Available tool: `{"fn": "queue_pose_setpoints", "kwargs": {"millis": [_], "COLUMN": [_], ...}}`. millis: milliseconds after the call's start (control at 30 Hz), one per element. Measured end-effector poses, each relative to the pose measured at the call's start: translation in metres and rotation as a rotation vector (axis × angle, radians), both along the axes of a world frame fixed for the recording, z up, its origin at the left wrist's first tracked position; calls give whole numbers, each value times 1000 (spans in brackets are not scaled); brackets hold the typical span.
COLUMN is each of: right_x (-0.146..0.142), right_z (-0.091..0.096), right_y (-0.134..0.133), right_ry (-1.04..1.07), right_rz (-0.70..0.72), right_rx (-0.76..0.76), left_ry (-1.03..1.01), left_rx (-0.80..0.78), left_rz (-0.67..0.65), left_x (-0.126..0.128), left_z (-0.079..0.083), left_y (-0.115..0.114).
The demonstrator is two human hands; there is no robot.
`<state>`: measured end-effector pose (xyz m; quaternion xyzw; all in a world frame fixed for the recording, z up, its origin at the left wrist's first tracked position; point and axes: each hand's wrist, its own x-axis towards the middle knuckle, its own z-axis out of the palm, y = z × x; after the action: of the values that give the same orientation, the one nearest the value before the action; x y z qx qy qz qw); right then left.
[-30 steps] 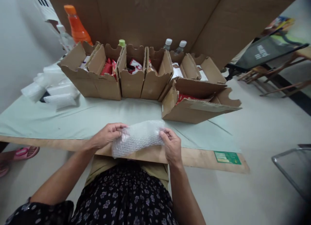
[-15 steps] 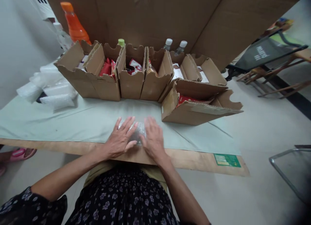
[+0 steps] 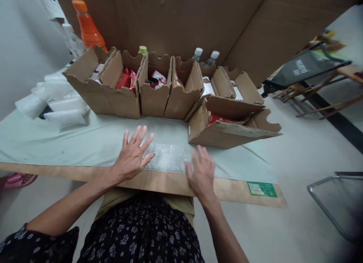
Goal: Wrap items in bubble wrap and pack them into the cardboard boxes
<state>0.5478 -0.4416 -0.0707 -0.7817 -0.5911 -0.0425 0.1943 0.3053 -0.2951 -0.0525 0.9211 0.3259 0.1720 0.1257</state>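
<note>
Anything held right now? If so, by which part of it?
Nothing: left grip and right grip are both open, at either end of the bubble wrap lying on the cloth.

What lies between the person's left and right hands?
In the head view, a clear sheet of bubble wrap lies flat on the pale green cloth between the left hand and the right hand.

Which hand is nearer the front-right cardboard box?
Right. The right hand is just in front of the box's left end; the left hand is farther left, across the bubble wrap.
</note>
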Motion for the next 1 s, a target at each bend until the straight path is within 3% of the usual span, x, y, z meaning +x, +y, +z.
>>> {"fn": "queue_pose_setpoints", "kwargs": {"millis": [100,167,233,333,400,467,567,700,767,867,1000], "right_x": [-31,-34,-19,17,29,26,6,-4,-1,-6,-39], "right_z": [0,-9,-20,-26,-21,-12,-2,3,7,14,15], "right_y": [26,32,23,-6,-16,-8,29,67,63,33,-5], "right_ry": [5,9,-10,-51,-56,-32,77,202,249,339,658], "right_rz": [285,382,330,114,50,93,184,174,174,166,129], "right_rx": [-78,-140,-142,-61,-5,17,-45,-94,-85,-77,-47], "left_ry": [53,165,260,301,269,221,203,218,221,221,193], "left_rx": [-13,-70,-92,-76,-52,-33,-40,-25,-20,-25,26], "left_rz": [-217,-281,-251,-129,-15,82,140,134,102,34,-53], "left_x": [12,10,-3,-26,-32,-28,-10,-1,-4,-5,32], "left_z": [-8,-21,-30,-31,-26,-21,-18,-12,-4,17,43], "left_y": [-5,-4,1,11,19,26,36,40,42,50,72]}}
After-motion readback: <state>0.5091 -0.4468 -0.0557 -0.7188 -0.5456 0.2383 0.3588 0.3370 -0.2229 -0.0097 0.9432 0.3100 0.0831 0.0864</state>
